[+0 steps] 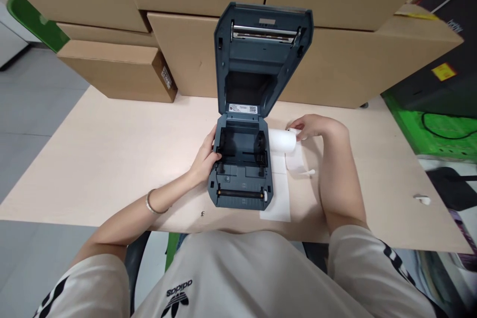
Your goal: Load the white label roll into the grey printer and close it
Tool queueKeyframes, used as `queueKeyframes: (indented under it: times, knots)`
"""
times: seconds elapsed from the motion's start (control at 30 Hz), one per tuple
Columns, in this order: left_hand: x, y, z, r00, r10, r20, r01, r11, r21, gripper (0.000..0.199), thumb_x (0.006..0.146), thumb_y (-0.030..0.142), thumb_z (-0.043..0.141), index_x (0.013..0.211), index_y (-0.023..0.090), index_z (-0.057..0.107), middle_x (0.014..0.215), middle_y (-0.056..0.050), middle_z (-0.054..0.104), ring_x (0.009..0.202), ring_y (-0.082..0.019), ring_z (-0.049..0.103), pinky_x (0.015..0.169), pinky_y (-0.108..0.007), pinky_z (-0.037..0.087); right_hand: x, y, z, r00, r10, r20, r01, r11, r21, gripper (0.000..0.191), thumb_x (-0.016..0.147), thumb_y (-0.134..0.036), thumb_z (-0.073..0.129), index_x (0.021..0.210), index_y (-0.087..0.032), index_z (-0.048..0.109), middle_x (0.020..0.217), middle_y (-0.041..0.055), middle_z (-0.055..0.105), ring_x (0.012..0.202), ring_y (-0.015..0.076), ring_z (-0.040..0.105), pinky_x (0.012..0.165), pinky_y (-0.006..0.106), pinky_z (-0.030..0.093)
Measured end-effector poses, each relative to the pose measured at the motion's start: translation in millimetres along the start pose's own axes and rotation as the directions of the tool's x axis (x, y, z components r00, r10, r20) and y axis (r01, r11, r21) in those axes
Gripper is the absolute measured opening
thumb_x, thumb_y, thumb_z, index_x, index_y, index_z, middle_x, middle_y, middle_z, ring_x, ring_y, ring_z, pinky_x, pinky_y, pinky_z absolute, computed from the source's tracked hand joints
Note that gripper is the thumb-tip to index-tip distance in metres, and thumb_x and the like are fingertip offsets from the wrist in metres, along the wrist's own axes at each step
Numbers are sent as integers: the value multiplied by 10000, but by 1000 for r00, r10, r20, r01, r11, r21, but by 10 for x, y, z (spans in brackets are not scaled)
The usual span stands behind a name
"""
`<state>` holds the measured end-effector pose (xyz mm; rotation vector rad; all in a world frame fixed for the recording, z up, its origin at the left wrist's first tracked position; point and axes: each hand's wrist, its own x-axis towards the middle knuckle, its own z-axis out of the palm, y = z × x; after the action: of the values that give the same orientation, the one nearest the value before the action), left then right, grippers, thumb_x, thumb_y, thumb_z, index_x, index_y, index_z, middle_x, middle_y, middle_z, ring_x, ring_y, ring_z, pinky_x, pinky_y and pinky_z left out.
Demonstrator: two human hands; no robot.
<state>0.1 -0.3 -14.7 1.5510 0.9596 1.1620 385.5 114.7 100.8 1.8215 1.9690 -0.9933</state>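
Label printer [241, 126] open, left hand [203, 161] clamping left wall. Right hand [315, 126] at paper roll [282, 140], right end; can't tell grip.

Matt plastic printer [243, 115], smooth paper roll [282, 140]

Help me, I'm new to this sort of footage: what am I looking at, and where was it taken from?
This single picture comes from a head-worn camera looking forward and down. There is no robot, just two bare hands. The left hand holds the left edge of an open-lidded machine, apparently a label printer. The right hand is at the outer end of a white roll; its grip is unclear. White paper lies on the table; cardboard boxes stand behind.
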Motion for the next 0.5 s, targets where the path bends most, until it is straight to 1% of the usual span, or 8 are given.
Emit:
queueKeyframes:
  times: [0.1, 0.17, 0.2, 0.27, 0.33, 0.37, 0.43, 0.5]
  knots:
    - [-3, 1, -4, 1000, 4, 4, -4, 1000, 0, 860, 909, 386, 719, 1718, 334, 432, 1851, -28, 388, 1741, -398, 278, 1449, -585, 210, -46, -34, -1, 999, 37, -20, -37, 999, 2, 609, 644, -222, 838, 1252, -227, 831, 1280, 102, 833, 1131, 334, 798, 986, 378, 613]
    - [-3, 8, -9, 1000, 5, 6, -5, 1000, 0, 868, 902, 369, 718, 1721, 328, 432, 1853, -28, 386, 1741, -393, 280, 1448, -577, 216, -172, -29, -17, 995, 73, -64, -73, 997, -2, 707, 667, -240, 855, 1370, -224, 790, 1355, 147, 807, 1181, 362, 792, 1033, 424, 618]
    - [-3, 10, -13, 1000, 6, 8, -6, 1000, -1, 871, 901, 362, 717, 1723, 325, 430, 1853, -29, 386, 1740, -391, 284, 1447, -573, 222, -262, -23, -24, 991, 81, -103, -82, 997, -5, 750, 700, -277, 854, 1442, -219, 752, 1394, 167, 788, 1222, 374, 779, 1062, 449, 614]
    - [-3, 9, -22, 1000, 13, 19, -13, 1000, -4, 879, 901, 356, 713, 1729, 319, 422, 1853, -36, 385, 1737, -391, 292, 1444, -573, 234, -469, -31, -20, 978, 56, -203, -61, 998, -22, 792, 793, -394, 824, 1548, -203, 678, 1458, 185, 755, 1307, 385, 743, 1125, 481, 591]
    - [-4, -2, -33, 999, 26, 33, -26, 1000, 0, 893, 900, 361, 715, 1738, 309, 408, 1856, -47, 379, 1737, -395, 293, 1439, -580, 245, -649, -98, 21, 955, -11, -297, -10, 998, -68, 799, 848, -474, 790, 1582, -191, 650, 1517, 171, 725, 1372, 383, 707, 1178, 486, 561]
    - [-5, -11, -38, 999, 32, 40, -32, 999, 4, 902, 901, 367, 716, 1742, 303, 399, 1860, -53, 370, 1738, -397, 290, 1437, -583, 249, -709, -162, 56, 946, -52, -319, 20, 995, -101, 790, 853, -480, 793, 1575, -189, 658, 1544, 161, 711, 1395, 386, 692, 1197, 484, 548]
    - [-8, -31, -45, 998, 42, 48, -43, 999, 9, 909, 909, 382, 714, 1751, 296, 381, 1867, -61, 352, 1740, -397, 285, 1436, -586, 254, -754, -345, 149, 949, -130, -287, 83, 982, -170, 745, 840, -411, 817, 1547, -212, 688, 1564, 133, 701, 1408, 388, 682, 1205, 474, 539]
    - [-10, -49, -48, 998, 47, 50, -48, 999, 8, 903, 921, 392, 707, 1754, 301, 370, 1872, -61, 340, 1737, -392, 295, 1434, -582, 262, -710, -567, 252, 966, -164, -200, 115, 965, -235, 701, 830, -297, 826, 1519, -249, 708, 1518, 108, 726, 1367, 367, 708, 1164, 444, 558]
